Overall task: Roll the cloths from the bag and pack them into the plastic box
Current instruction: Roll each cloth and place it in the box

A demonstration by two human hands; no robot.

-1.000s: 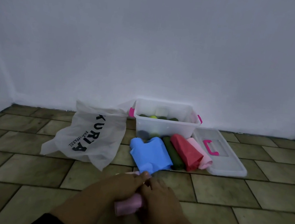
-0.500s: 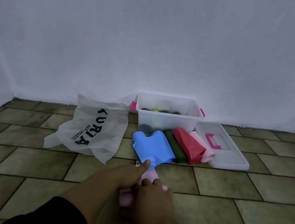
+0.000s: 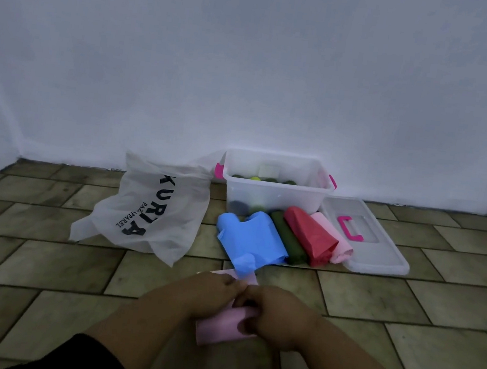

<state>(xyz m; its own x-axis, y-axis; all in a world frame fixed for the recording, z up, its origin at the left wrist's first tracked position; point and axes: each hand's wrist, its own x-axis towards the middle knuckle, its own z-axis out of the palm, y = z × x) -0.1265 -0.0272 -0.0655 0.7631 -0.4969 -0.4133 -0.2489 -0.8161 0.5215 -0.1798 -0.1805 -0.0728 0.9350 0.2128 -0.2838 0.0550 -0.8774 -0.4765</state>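
- The left hand (image 3: 210, 295) and the right hand (image 3: 276, 317) sit close together on a light pink cloth (image 3: 223, 326) on the tiled floor (image 3: 42, 267).
- The near part of the pink cloth is rolled up. Both hands curl their fingers around the roll and grip it.
- A flat bit of the cloth sticks out past the fingertips, toward the wall.
- A blue cloth (image 3: 249, 238) lies just beyond that flat bit.
- Beside the blue one lie a dark green roll (image 3: 286, 240), a red roll (image 3: 311, 237) and a pink roll (image 3: 335, 241).
- The clear plastic box (image 3: 276, 193) stands behind them, with some rolls inside.
- The lid (image 3: 367, 239) lies to the right of the box.
- A white bag (image 3: 153, 207) lies to the left of the box.
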